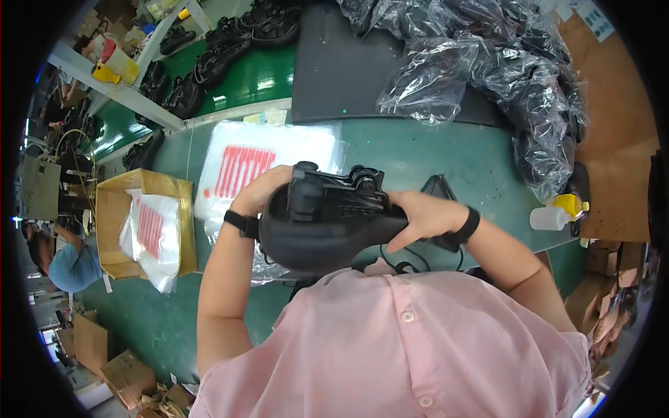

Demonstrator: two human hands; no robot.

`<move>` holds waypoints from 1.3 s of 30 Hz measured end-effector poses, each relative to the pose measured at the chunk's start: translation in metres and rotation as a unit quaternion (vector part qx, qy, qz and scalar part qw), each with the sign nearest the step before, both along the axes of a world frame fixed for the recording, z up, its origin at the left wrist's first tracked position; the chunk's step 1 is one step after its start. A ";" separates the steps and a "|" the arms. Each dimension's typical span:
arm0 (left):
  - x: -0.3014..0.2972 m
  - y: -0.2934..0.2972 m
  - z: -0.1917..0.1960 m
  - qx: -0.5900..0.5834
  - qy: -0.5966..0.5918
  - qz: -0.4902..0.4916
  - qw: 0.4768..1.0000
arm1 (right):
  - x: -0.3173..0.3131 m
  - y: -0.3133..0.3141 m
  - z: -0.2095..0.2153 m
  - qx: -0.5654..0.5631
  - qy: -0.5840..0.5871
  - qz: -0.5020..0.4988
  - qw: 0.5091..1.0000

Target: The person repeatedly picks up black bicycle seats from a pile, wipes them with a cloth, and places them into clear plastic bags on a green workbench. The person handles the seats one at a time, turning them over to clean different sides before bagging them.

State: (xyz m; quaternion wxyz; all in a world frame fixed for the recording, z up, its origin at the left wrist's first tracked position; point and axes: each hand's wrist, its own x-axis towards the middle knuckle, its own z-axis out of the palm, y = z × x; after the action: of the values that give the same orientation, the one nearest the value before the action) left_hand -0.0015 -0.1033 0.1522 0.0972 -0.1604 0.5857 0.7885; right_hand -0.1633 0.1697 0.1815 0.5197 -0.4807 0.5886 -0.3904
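Note:
Between my hands is a bulky black object [327, 240] with a smooth rounded shell, its lower part blurred. Raised black fittings, one resembling a hinge, stand along its top. I cannot tell whether it is a shoe or some device. My left hand [268, 189] grips its left side, fingers mostly hidden behind it. On the other side, my right hand [423, 217] clasps the narrower end, thumb in front. Beyond my left hand lies a stack of clear plastic bags [286, 143] with red print. A black triangular thing [439, 189] rests behind my right wrist, thin black cords below.
An open cardboard box [182, 230] holding printed bags stands at left. Several black shoes [221, 63] sit on a green surface beyond. Plastic-wrapped dark items [550, 111] pile up at the far right, beside a white bottle [549, 219]. Another person [73, 265] is at far left.

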 end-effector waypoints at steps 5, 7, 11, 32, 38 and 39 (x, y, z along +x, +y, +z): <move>0.014 0.038 -0.004 -0.218 0.085 0.391 0.890 | 0.009 0.018 -0.022 0.067 -0.367 -0.131 0.919; 0.010 0.095 0.029 -0.433 0.186 0.312 0.825 | 0.005 0.023 -0.045 -0.009 -0.496 -0.100 0.862; -0.010 0.165 0.058 -0.641 0.329 -0.083 0.689 | 0.029 -0.006 0.003 0.136 -0.640 -0.440 0.615; 0.009 0.105 -0.139 -0.717 -0.175 0.036 0.674 | -0.039 0.060 -0.095 0.094 0.289 -0.343 0.889; 0.020 0.061 -0.177 -0.659 -0.025 0.148 0.737 | -0.039 0.062 -0.122 0.198 0.323 -0.250 0.891; 0.018 0.059 -0.172 -0.594 -0.054 0.172 0.784 | -0.034 0.066 -0.129 0.199 0.292 -0.245 0.903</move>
State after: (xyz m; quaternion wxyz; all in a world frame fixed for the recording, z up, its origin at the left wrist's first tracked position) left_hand 0.0170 -0.0439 -0.0198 -0.1235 -0.3268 0.8948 0.2781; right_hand -0.1973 0.2355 0.0527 0.2969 -0.3002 0.8788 -0.2222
